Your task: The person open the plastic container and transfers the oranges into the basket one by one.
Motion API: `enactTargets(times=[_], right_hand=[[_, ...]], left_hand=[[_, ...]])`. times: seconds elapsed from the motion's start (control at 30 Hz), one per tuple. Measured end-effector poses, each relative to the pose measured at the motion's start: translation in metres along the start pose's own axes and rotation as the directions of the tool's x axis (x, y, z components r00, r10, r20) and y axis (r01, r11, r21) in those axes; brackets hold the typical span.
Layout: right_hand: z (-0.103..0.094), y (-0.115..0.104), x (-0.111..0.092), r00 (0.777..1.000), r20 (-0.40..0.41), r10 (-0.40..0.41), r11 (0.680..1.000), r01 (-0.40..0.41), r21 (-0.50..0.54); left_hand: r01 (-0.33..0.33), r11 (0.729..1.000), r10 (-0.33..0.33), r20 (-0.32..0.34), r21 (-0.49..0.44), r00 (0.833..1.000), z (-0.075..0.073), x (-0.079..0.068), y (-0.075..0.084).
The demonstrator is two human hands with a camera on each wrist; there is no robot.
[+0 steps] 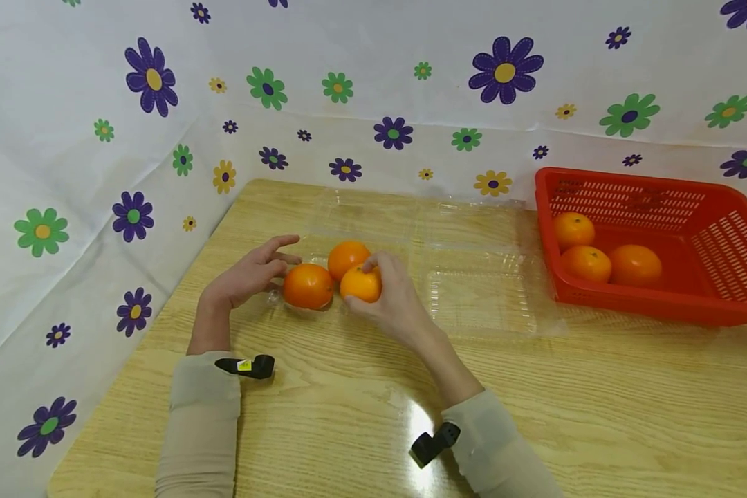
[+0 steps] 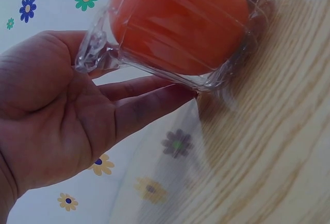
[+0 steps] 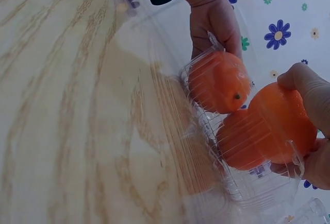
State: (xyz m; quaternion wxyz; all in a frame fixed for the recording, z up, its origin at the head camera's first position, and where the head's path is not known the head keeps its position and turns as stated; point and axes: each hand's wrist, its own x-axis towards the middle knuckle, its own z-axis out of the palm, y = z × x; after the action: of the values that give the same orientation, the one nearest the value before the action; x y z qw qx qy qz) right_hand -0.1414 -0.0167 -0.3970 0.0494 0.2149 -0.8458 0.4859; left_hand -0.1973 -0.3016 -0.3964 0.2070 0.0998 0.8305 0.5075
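Note:
My right hand (image 1: pixel 393 299) grips an orange (image 1: pixel 360 283) between thumb and fingers, at the near right of two other oranges. Those two, a redder orange (image 1: pixel 308 286) and one behind it (image 1: pixel 348 258), sit in a clear plastic clamshell box (image 3: pixel 206 126). In the right wrist view, the held orange (image 3: pixel 282 122) overlaps the box's ribbed wall. My left hand (image 1: pixel 249 271) is at the box's left side, thumb and fingers spread. In the left wrist view, its fingers (image 2: pixel 149 108) lie straight along the box's edge, below the redder orange (image 2: pixel 180 26).
A second clear clamshell box (image 1: pixel 482 304) lies open just right of the first, its lid toward the back. Beyond it stands a red plastic basket (image 1: pixel 660 304) holding several oranges (image 1: pixel 636 265). A flowered cloth (image 1: pixel 361 90) hangs behind the wooden table (image 1: pixel 324 429).

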Motion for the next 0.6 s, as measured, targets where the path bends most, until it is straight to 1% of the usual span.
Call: enactTargets(times=[0.2, 0.33, 0.5, 0.6], right_hand=[[-0.005, -0.001, -0.001, 1.000, -0.018, -0.002, 1.000, 0.002, 0.005], [-0.010, -0.004, -0.001, 0.999, -0.049, -0.007, 0.999, 0.009, 0.034], [-0.023, -0.009, -0.001, 0.993, -0.105, -0.051, 0.996, 0.057, 0.061], [-0.034, -0.010, -0.002, 0.989, -0.134, -0.059, 0.995, 0.069, 0.075]], left_hand=[[-0.004, 1.000, 0.004, 0.009, -0.002, 1.000, 0.001, 0.001, -0.001], [-0.006, 1.000, 0.006, 0.011, -0.003, 1.000, 0.001, 0.003, -0.003], [-0.008, 1.000, 0.008, 0.009, 0.005, 1.000, 0.001, 0.003, -0.003], [-0.009, 1.000, 0.009, 0.007, 0.011, 1.000, 0.001, 0.002, -0.002]])
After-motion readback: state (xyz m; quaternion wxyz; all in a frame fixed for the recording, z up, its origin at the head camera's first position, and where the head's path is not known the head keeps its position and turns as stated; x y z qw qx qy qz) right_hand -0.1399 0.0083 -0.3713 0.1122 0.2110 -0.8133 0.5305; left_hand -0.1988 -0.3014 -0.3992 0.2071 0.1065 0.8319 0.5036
